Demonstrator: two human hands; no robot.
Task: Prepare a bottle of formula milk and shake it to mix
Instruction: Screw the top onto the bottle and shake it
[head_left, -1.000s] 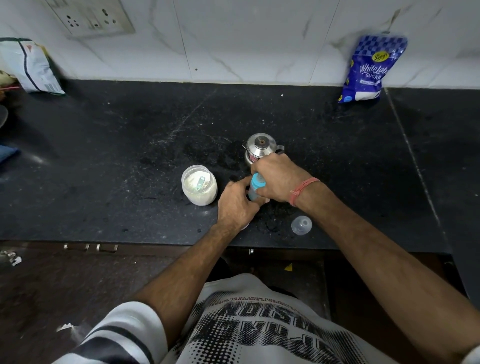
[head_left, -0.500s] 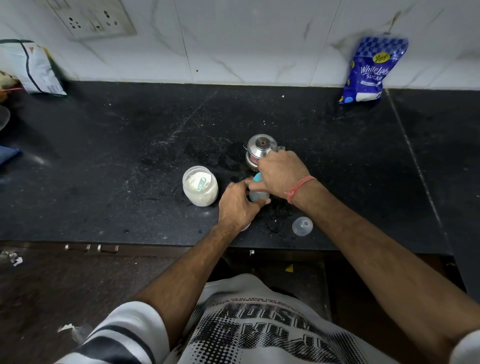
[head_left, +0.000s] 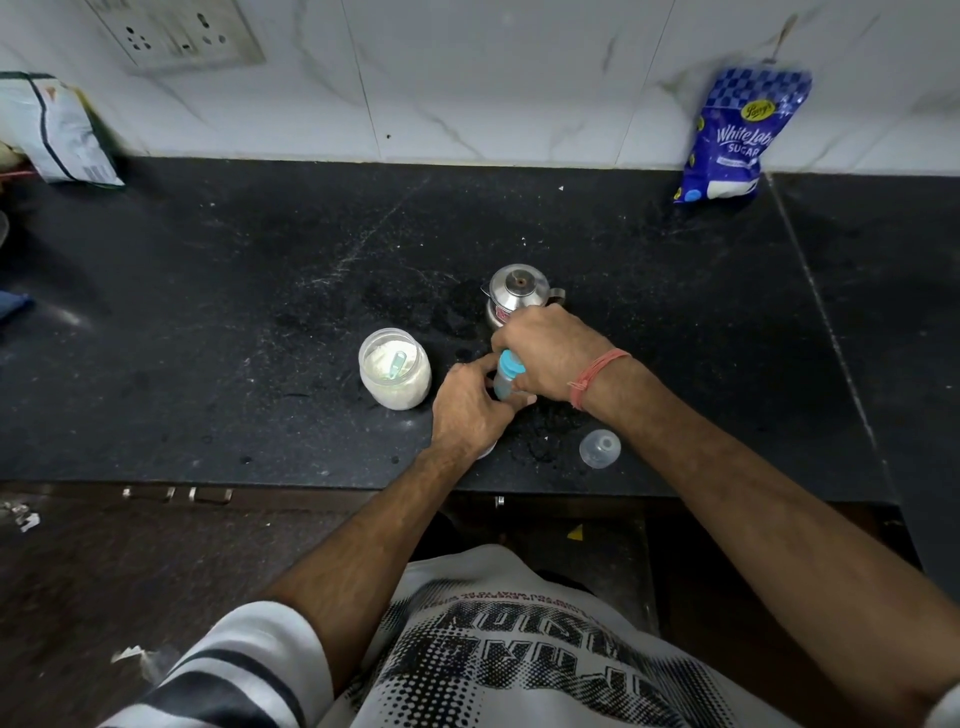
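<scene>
A small baby bottle (head_left: 503, 382) with a blue collar stands on the black counter (head_left: 260, 312), mostly hidden by both hands. My left hand (head_left: 470, 410) wraps the bottle's body from the near left. My right hand (head_left: 550, 353) covers its top and grips the blue collar. An open clear jar of white formula powder (head_left: 395, 375), with a pale green scoop lying in it, stands just left of the hands. A small steel kettle (head_left: 517, 293) sits right behind my right hand. The bottle's clear dome cap (head_left: 600, 449) lies on the counter near the front edge.
A blue sugar bag (head_left: 737, 137) leans on the tiled wall at the back right. A white and green packet (head_left: 57, 130) leans at the back left. The counter's front edge (head_left: 311, 480) runs just below my left wrist, with dark drawers beneath.
My right hand has shifted slightly on the bottle's top, so more of the blue collar shows than half a second ago. The left hand and the bottle stay in place.
</scene>
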